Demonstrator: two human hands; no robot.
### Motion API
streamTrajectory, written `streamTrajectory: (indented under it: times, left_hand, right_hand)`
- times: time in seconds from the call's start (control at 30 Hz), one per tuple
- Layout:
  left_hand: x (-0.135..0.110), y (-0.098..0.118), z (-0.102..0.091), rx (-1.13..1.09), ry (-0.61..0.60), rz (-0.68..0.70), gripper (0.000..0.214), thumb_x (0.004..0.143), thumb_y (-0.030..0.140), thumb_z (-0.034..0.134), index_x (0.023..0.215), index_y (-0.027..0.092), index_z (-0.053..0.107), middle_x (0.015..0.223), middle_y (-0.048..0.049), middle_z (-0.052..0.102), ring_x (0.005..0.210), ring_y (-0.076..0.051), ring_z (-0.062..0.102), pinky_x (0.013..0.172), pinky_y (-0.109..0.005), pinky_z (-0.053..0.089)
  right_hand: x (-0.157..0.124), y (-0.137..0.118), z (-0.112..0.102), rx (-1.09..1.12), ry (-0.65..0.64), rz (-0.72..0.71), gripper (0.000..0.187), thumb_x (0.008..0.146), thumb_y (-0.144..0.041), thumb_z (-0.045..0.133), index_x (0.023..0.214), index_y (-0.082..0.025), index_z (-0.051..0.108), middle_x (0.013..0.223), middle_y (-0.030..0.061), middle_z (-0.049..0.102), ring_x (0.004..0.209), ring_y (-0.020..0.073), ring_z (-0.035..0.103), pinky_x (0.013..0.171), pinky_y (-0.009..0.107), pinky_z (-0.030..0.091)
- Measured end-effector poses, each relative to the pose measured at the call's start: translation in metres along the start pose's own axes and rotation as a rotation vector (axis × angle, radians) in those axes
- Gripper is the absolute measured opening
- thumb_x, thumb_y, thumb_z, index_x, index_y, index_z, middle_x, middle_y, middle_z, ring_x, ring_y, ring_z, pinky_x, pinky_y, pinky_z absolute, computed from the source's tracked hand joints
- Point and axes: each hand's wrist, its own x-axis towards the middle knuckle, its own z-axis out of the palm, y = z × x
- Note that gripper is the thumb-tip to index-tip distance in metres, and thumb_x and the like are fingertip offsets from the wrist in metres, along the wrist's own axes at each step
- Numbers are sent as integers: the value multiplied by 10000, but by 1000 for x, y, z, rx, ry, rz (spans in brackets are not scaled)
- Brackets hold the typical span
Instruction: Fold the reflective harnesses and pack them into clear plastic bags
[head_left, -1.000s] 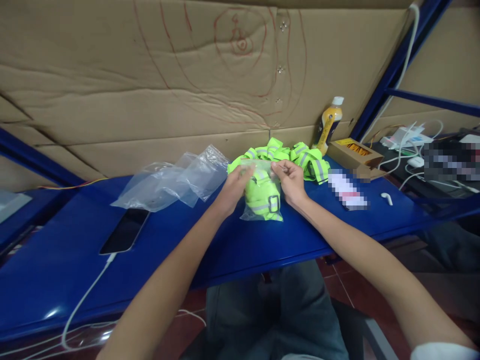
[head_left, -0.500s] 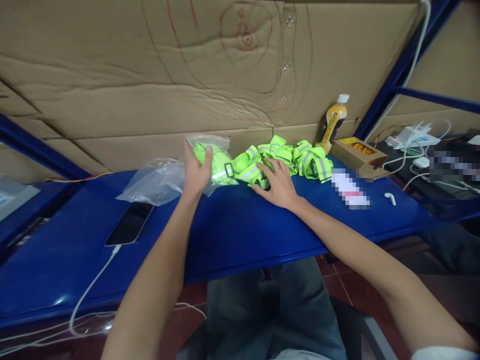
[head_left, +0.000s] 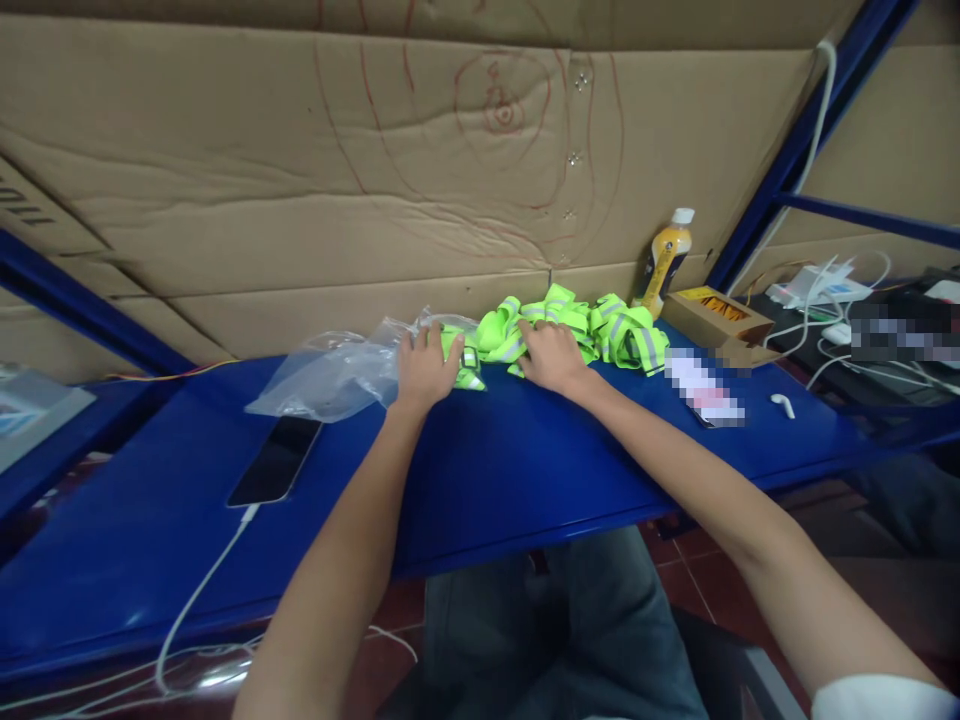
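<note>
My left hand (head_left: 428,366) lies on a bundle of neon-yellow reflective straps (head_left: 470,370) and the clear plastic bag around or beneath it, its fingers spread and pressing down. Whether the bundle is fully inside the bag is hidden by the hand. A flattened, crumpled plastic bag (head_left: 326,375) lies just left of it. To the right, my right hand (head_left: 556,358) has its fingers curled over a loose heap of reflective straps (head_left: 499,335) with grey bands. More of the coiled straps (head_left: 628,335) sit right of that hand.
On the blue table (head_left: 495,480) are a phone (head_left: 276,462) on a white cable, a blurred pale item (head_left: 705,388), and a white earbud (head_left: 783,405). A yellow drink bottle (head_left: 666,262) and an open cardboard box (head_left: 716,318) stand back right. A cardboard wall (head_left: 300,200) rises behind.
My left hand has lowered the bagged bundle onto the table and now lies over it. My right hand's fingers have drawn in on the heap. The view has shifted slightly.
</note>
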Motion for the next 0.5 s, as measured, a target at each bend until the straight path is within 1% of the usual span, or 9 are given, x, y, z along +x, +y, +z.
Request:
streamTrajectory:
  times: [0.07,0.1,0.17,0.23,0.27,0.33,0.43,0.5]
  left_hand:
    - [1,-3,1,-19,-9,-52,726,1101,533,355,1572,0,498,1547,-331,603,1489,-439,562,1270,-621,379]
    - [2,-4,1,-30,-10,-66,720,1101,534,356,1567,5,502,1531,-329,616,1470,-434,580,1255,-608,404]
    - [2,-5,3,-42,-7,-56,705,1097,545,365,1549,28,527,1522,-316,626,1459,-428,589,1252,-601,412]
    - [0,-5,6,-41,7,-26,695,1095,551,359,1532,47,552,1542,-309,610,1481,-429,566,1264,-615,392]
    - [-1,-4,6,-40,13,-16,695,1096,549,352,1532,47,556,1554,-310,598,1494,-430,551,1270,-623,381]
    - [-4,-1,5,-40,28,-14,710,1096,543,344,1545,30,542,1580,-326,566,1529,-442,510,1282,-649,351]
    - [-5,13,-7,-92,90,32,760,1093,573,367,1602,19,477,1649,-332,489,1593,-463,419,1304,-684,296]
    - [3,33,-23,-171,185,135,848,1071,646,437,1669,48,381,1704,-304,427,1629,-447,366,1332,-653,278]
  right_hand:
    - [20,10,-9,158,5,65,483,945,-298,682,1402,-140,697,1281,211,781,1166,383,732,983,449,565]
    - [31,17,-14,239,36,97,457,943,-318,681,1365,-150,731,1254,193,796,1160,376,738,984,441,575]
    - [52,33,-28,351,151,159,369,923,-259,646,1234,-134,798,1152,177,820,1131,364,748,1026,451,577]
    - [72,51,-42,452,293,208,339,843,-164,635,1118,-109,825,1056,162,826,1106,347,751,1064,463,578]
    - [81,59,-49,536,343,219,330,817,-149,625,1074,-114,829,1010,142,824,1073,329,758,1049,459,594]
    - [93,72,-61,711,432,243,305,796,-141,604,1007,-119,824,938,116,811,989,298,768,967,450,634]
    - [99,83,-75,914,561,266,265,806,-158,597,970,-133,804,919,100,801,938,275,774,864,430,658]
    - [96,85,-82,989,613,268,213,835,-201,628,962,-153,792,913,94,797,925,269,776,837,425,663]
